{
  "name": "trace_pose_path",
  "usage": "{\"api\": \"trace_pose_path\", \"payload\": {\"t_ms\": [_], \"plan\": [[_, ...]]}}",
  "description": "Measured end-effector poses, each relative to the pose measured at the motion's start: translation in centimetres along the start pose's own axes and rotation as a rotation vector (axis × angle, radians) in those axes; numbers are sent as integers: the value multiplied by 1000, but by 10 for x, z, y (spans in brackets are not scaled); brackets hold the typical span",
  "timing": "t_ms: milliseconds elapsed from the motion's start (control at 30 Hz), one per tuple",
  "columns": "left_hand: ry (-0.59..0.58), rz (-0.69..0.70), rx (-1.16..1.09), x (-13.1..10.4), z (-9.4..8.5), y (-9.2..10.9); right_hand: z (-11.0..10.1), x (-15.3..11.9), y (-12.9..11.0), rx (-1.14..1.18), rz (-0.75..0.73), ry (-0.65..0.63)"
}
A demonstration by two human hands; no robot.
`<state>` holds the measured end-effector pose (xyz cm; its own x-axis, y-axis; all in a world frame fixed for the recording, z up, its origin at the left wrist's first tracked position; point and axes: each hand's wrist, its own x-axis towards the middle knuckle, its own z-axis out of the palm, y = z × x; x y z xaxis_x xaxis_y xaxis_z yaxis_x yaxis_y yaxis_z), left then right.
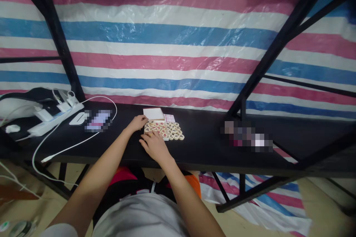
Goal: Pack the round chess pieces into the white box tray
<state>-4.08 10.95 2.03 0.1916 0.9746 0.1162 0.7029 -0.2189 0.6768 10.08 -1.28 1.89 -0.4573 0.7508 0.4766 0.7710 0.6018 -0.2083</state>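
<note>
A small white box (pixel 166 139) holds xiangqi pieces (pixel 159 126), round and pale with red or black characters. To its right, more xiangqi pieces (pixel 175 132) with dark characters lie in rows on the black table. My left hand (pixel 137 123) is at the box's left side, its fingers closed at the far left corner. Over the near left part of the box lies my right hand (pixel 155 146), fingers apart and fingertips resting at the front edge and pieces. Behind the box is a white lid (pixel 154 113), with a pink-patterned paper (pixel 169 118) beside it.
On the left lie a power strip (pixel 55 120) with chargers, a white cable (pixel 72 149) and a blurred phone-like object (pixel 98 120). Blurred items (pixel 247 136) sit at right. Black metal posts (pixel 258 55) and a striped plastic sheet (pixel 167 33) stand behind the table.
</note>
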Motion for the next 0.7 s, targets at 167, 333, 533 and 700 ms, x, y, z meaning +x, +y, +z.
{"api": "trace_pose_path", "payload": {"t_ms": [167, 333, 533, 700], "plan": [[-2, -5, 14, 2, 1, -2, -3, -1, 6, -9, 44, 5], [-4, 0, 8, 1, 2, 0, -11, -3, 14, 3, 61, 35], [-3, -5, 7, -2, 0, 3, -14, 2, 39, 98, 104, 18], [-14, -2, 8, -3, -2, 5, -17, 20, 48, 163, 34, -104]]}}
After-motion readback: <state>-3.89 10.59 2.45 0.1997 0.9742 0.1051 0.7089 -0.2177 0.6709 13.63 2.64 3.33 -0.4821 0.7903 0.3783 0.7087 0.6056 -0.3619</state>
